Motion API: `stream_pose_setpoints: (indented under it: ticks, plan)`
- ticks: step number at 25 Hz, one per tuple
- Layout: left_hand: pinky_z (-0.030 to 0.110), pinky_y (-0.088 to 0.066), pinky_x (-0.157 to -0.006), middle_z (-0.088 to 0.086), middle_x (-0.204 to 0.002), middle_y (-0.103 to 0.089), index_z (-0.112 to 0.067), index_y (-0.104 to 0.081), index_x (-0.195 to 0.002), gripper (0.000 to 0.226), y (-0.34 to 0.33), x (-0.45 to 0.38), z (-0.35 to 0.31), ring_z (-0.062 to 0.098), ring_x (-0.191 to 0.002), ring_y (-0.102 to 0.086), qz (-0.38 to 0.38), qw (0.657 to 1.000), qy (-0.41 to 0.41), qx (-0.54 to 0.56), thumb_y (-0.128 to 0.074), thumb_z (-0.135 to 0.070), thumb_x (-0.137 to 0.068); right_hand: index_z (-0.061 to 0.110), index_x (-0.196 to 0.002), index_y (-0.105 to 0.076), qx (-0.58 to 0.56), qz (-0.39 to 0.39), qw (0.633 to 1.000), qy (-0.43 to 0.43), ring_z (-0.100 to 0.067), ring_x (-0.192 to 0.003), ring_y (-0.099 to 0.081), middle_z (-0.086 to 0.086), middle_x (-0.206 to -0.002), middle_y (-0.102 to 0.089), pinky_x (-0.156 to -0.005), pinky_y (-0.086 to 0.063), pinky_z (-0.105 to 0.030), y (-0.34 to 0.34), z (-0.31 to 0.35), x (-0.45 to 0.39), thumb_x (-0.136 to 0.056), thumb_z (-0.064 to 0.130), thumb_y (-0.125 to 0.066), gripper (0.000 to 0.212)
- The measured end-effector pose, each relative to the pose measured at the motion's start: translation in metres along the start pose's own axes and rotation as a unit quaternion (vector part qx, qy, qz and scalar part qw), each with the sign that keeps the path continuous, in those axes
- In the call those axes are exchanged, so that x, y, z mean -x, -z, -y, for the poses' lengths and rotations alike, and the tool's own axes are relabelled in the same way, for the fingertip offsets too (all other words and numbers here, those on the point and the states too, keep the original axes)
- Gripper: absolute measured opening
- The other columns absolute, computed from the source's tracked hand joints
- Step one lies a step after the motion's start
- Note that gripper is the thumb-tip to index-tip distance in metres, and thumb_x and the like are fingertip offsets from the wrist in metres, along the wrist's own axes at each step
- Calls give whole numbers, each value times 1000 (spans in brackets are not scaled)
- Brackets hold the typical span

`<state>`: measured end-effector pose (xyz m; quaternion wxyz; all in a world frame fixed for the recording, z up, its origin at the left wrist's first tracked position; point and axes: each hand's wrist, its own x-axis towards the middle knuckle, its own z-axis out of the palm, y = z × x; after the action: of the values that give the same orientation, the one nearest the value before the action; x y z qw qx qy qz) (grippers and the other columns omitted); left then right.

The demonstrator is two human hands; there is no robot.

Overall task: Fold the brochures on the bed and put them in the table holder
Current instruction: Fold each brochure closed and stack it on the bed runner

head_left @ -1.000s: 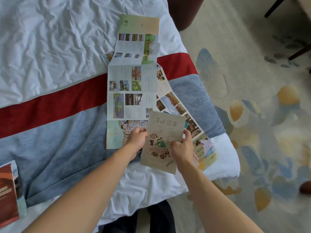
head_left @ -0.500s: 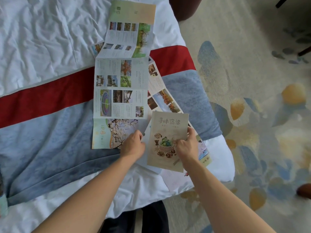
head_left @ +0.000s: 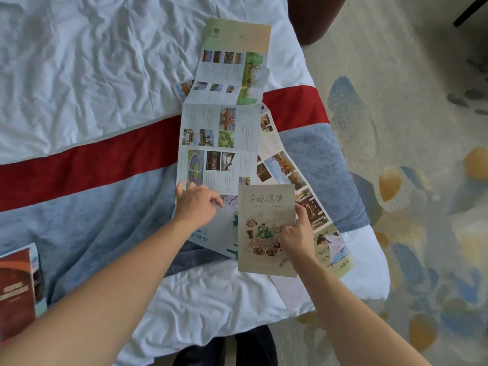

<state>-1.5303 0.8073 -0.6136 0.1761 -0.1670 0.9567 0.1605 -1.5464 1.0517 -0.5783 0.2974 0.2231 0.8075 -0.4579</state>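
Folded beige brochure [head_left: 266,207] atop unfolded brochures [head_left: 219,143]

We see a patterned carpet [head_left: 412,180] to the right of the bed, pale with blue, grey and orange leaf-like blotches. A dark red-brown seat [head_left: 317,17] shows at the top, just beyond the bed's corner. A thin dark furniture leg [head_left: 470,10] crosses the upper right corner. Dark trousers [head_left: 227,350] show at the bottom edge.
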Motion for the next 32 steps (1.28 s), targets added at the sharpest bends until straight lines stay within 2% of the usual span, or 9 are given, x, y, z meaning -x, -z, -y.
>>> stream_pose_setpoints:
  ticks: [4, 6, 8, 11, 13, 17, 22, 26, 32]
  plan:
    - [56, -3, -120, -4, -122, -57, -36, -66, -120, 40, -14, 12, -14, 23, -124, -45, -43, 997, -58, -1, -63, -14, -87, 43, -125, -43, -3, -7, 1000, -6, -15, -90, -65, 8, -109, -62, -68, -62, -45, -3, -1, -2, -83, -4, -40, 63]
    - [55, -11, -119, 5, -142, -45, -24, -50, -138, 55, -22, 21, -25, 27, -137, -35, -65, 996, 26, 52, -67, -24, -85, 40, -130, -43, -7, -28, 999, -15, -12, -88, -64, 11, -108, -61, -66, -61, -43, -2, -2, -5, -82, -4, -37, 65]
    - [53, -30, -112, 10, -143, -46, -15, -49, -137, 62, -30, 31, -33, 32, -134, -40, -108, 959, 204, 163, -71, -30, -81, 38, -134, -43, -10, -46, 999, -23, -13, -90, -63, 11, -110, -62, -68, -61, -44, 2, -3, -9, -82, -4, -37, 67]
    - [47, -55, -89, 16, -124, -64, -5, -59, -122, 51, -38, 54, -37, 36, -110, -62, -139, 759, 493, 403, -72, -20, -75, 37, -136, -42, -8, -54, 998, -26, -13, -90, -63, 11, -112, -62, -66, -60, -41, 3, -1, -13, -82, -5, -38, 68]
    - [48, -59, -84, 19, -121, -65, -3, -54, -124, 47, -46, 66, -39, 37, -105, -65, -74, 622, 579, 522, -67, -10, -79, 39, -133, -42, -2, -53, 998, -26, -13, -88, -63, 12, -110, -62, -64, -60, -41, -1, 1, -14, -82, -5, -37, 67]
    - [61, -56, -82, 22, -129, -56, -4, -44, -134, 49, -49, 60, -32, 40, -111, -60, 4, 530, 612, 587, -57, -3, -86, 41, -131, -42, 15, -41, 999, -24, -10, -81, -63, 18, -99, -59, -59, -61, -41, -8, 5, -14, -83, -5, -36, 67]
    - [61, -50, -92, 18, -135, -54, -7, -36, -137, 46, -51, 54, -21, 40, -115, -58, -40, 563, 596, 571, -45, -3, -92, 39, -132, -44, 23, -38, 999, -16, -6, -78, -61, 25, -93, -56, -58, -59, -38, -11, 4, -16, -83, -5, -37, 65]
    - [41, -56, -69, 13, -118, -65, -9, -51, -124, 36, -48, 49, -11, 29, -93, -66, -86, 590, 547, 588, -39, 0, -92, 39, -131, -44, 15, -38, 999, -23, -6, -79, -62, 24, -93, -57, -59, -61, -40, -10, 5, -16, -84, -5, -37, 64]
    - [29, -53, -57, -4, -104, -68, -33, -55, -108, 24, -24, 40, 1, 16, -82, -66, -178, 690, 456, 533, -44, -15, -96, 40, -130, -44, -12, -49, 999, -21, -6, -86, -62, 15, -106, -62, -61, -60, -38, -7, 7, -15, -83, -7, -37, 67]
